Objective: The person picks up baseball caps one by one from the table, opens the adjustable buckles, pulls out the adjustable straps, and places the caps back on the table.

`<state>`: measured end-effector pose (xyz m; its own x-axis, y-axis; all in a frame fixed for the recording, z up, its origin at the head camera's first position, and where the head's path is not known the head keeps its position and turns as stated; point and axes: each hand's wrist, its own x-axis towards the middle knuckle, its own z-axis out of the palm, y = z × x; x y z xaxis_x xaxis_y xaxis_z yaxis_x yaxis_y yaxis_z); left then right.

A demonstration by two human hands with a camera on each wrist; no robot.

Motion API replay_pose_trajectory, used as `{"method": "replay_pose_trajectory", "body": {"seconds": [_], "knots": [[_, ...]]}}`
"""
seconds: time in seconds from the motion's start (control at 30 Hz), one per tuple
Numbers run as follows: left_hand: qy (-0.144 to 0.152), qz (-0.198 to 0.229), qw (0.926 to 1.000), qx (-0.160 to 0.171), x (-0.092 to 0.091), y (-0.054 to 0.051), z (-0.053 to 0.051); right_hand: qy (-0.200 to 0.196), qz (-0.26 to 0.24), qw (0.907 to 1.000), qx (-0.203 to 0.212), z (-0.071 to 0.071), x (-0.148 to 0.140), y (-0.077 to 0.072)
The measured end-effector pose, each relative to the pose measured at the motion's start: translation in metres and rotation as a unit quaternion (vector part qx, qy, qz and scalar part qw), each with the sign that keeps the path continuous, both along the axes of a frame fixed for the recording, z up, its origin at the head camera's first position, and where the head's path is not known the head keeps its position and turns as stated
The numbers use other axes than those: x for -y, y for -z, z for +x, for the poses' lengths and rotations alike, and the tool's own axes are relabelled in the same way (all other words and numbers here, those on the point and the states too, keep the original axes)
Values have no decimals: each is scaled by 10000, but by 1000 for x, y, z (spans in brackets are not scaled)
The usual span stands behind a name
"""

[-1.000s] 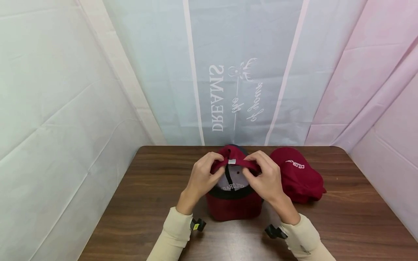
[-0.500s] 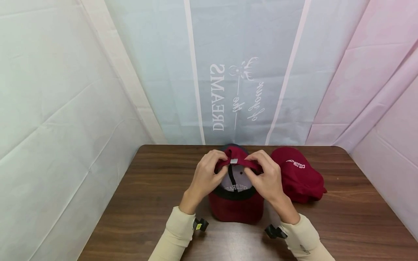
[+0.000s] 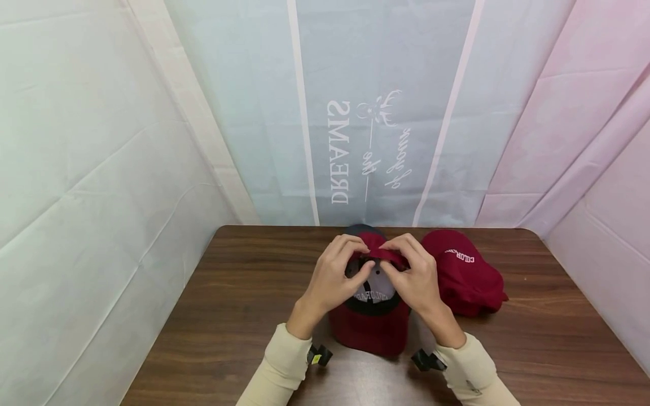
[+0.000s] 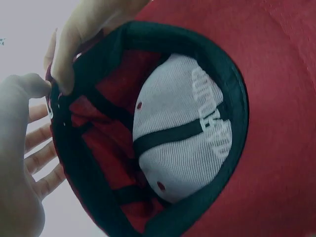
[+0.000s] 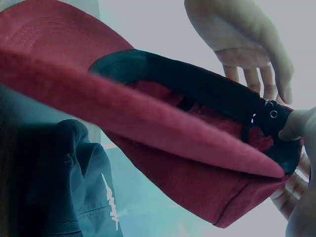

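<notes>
A dark red baseball cap [image 3: 373,330] sits tilted with its brim towards me, its lined inside facing up. At its rear closure strap [image 3: 382,252], my left hand [image 3: 339,272] and right hand [image 3: 415,272] grip close together with thumbs and fingertips. In the left wrist view, my left hand [image 4: 17,143] has its thumb at the band's edge, its fingers behind. The right wrist view has my right hand [image 5: 303,173] with the thumb pressed inside the band, beside a metal snap [image 5: 273,114]. The pale buckle is covered in the head view.
On the right lies a second red cap [image 3: 457,273] with white lettering. Behind the held cap shows a dark cap [image 3: 361,228], its lettering seen in the right wrist view. Fabric backdrops [image 3: 254,141] border the wooden table [image 3: 244,276].
My left hand has slid right, closer to my right hand, covering the pale buckle. The held cap has shifted slightly right and turned a little. My right hand has barely moved.
</notes>
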<state>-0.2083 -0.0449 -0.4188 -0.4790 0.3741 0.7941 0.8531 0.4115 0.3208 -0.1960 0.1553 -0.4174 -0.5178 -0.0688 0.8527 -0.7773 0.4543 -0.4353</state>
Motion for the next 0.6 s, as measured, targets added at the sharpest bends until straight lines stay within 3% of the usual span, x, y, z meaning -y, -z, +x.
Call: {"method": "replay_pose_trajectory", "body": {"seconds": [0.4, 0.6], "knots": [[-236, 60, 9997, 40, -8, -2, 4, -96, 74, 9999, 36, 1, 0, 1], [-312, 100, 9994, -91, -9, -2, 2, -96, 86, 9999, 31, 1, -1, -1]]}}
